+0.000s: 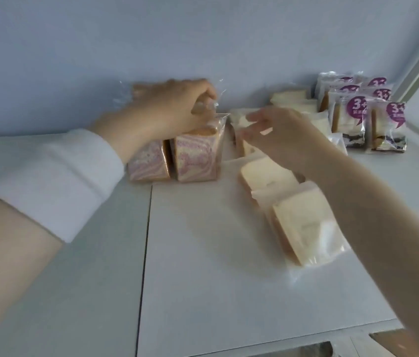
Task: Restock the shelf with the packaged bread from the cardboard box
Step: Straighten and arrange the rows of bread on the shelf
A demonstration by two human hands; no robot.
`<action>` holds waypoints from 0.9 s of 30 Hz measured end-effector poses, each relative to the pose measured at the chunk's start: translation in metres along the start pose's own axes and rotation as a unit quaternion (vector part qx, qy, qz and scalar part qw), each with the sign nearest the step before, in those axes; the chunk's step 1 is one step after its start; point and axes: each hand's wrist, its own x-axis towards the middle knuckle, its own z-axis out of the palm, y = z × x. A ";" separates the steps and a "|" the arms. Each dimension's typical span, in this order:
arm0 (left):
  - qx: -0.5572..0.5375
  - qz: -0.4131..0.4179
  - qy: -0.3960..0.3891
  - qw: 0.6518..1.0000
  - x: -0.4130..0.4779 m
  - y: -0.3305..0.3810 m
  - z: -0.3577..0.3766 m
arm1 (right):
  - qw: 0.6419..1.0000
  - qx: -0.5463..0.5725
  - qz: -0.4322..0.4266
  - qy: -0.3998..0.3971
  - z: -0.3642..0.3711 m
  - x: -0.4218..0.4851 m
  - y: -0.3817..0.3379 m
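The white shelf has a seam running front to back. Two pink-swirled bread packs stand upright side by side near the back wall — to their right, pale bread packs lie flat in a loose row, and purple-labelled packs stand clustered in the back right corner.

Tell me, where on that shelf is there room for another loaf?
The shelf is bare front centre, between the swirl loaves and the white packs. Left of the seam it is bare too, around the sleeve. The back right is crowded with purple-label packs.
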 end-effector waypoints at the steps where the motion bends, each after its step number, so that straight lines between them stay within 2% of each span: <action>1: 0.014 -0.002 -0.048 0.999 0.012 0.016 0.001 | 1.000 -0.030 -0.003 -0.003 -0.018 0.008 0.012; 5: 0.078 -0.007 -0.154 0.985 0.061 0.063 0.025 | 0.966 -0.239 -0.024 -0.094 -0.062 0.032 0.066; 8: 0.094 -0.035 -0.195 0.976 0.089 0.084 0.046 | 0.943 -0.295 -0.024 -0.152 -0.072 0.046 0.096; 12: 0.115 -0.094 -0.222 0.964 0.118 0.083 0.062 | 0.928 -0.317 -0.043 -0.190 -0.070 0.073 0.112; 18: 0.125 -0.169 -0.214 0.954 0.176 0.046 0.080 | 0.936 -0.280 -0.109 -0.185 -0.053 0.127 0.123; 22: 0.068 -0.252 -0.213 0.942 0.204 0.027 0.104 | 0.930 -0.294 -0.134 -0.175 -0.036 0.154 0.130; 27: -0.071 -0.328 -0.261 0.905 0.227 0.010 0.137 | 0.916 -0.314 -0.149 -0.200 -0.020 0.174 0.143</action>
